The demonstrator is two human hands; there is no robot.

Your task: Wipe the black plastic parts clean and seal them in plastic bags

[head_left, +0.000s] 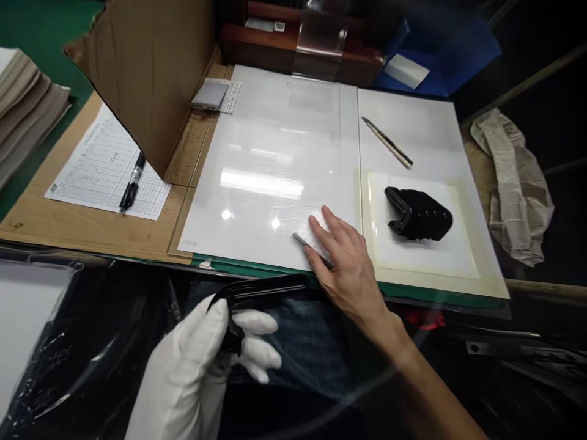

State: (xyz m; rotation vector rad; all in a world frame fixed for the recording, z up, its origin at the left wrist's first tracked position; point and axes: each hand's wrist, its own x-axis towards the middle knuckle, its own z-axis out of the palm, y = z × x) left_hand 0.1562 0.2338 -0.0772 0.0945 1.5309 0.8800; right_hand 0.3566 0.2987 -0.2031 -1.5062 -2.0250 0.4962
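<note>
My left hand (197,360), in a white glove, grips a curved glossy black plastic part (270,287) over my lap, below the table's front edge. The part's long arm points to the right. My right hand (343,256) is bare and lies over the front of the white work surface (257,146), fingers stretched out and apart. A thin grey stick-like tool (302,240) lies by its thumb and runs under the hand. To the right, a second black molded part (422,214) sits on a taped white sheet (426,263).
A cardboard panel (151,73) stands at the left, beside a printed form (92,165) with a black pen (132,186). Two slim tools (387,142) lie at the back right. Behind are a blue bin (472,49) and a reddish-brown box (261,49); crumpled plastic (513,183) is far right.
</note>
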